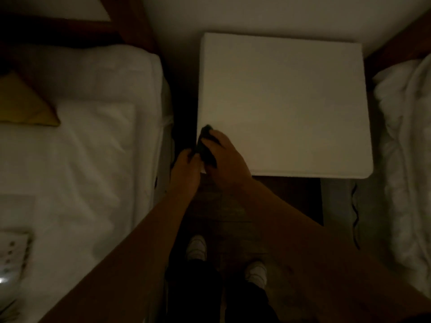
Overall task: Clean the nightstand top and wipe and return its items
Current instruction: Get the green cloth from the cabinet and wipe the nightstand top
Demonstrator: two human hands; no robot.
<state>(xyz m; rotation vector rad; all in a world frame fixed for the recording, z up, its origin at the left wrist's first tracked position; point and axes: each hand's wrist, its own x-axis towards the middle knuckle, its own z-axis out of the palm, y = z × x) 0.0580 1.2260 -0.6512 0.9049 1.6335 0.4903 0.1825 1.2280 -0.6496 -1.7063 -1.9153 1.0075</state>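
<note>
The white nightstand top (284, 101) lies bare in dim light, with nothing standing on it. A dark cloth (205, 145) sits at its front left corner. My right hand (227, 159) grips the cloth over that corner. My left hand (186, 169) pinches the cloth's lower end just off the nightstand's left edge. Part of the cloth is hidden under my fingers.
A bed with white sheets (81, 148) and a yellow pillow (25, 106) fills the left. At the bottom left lies a pale object with dots (11, 252). Rumpled white bedding (405, 159) is on the right. A dark cable (354, 217) hangs below the nightstand. My white shoes (197, 247) stand on the dark floor.
</note>
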